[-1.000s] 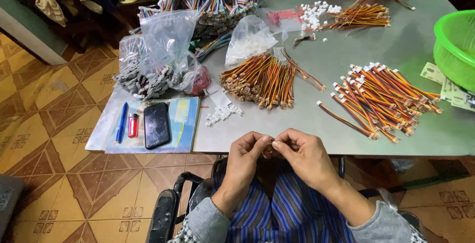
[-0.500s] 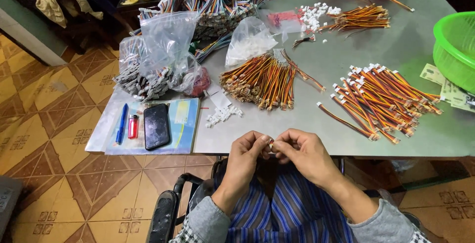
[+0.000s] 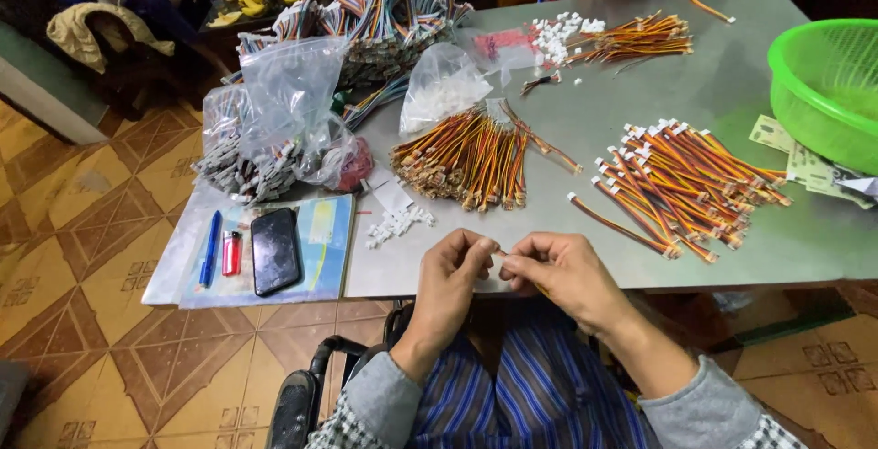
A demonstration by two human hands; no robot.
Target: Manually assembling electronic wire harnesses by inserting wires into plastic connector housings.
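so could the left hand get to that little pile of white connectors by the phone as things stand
Probably yes. The white connectors lie on bare table just beyond the left hand, with nothing between them. But both hands are pinching a small piece together, so the left hand would have to let go first.

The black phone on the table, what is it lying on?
The black phone lies on a light blue booklet inside a clear plastic sleeve, beside a red lighter and a blue pen. The part of the booklet under the phone is hidden.
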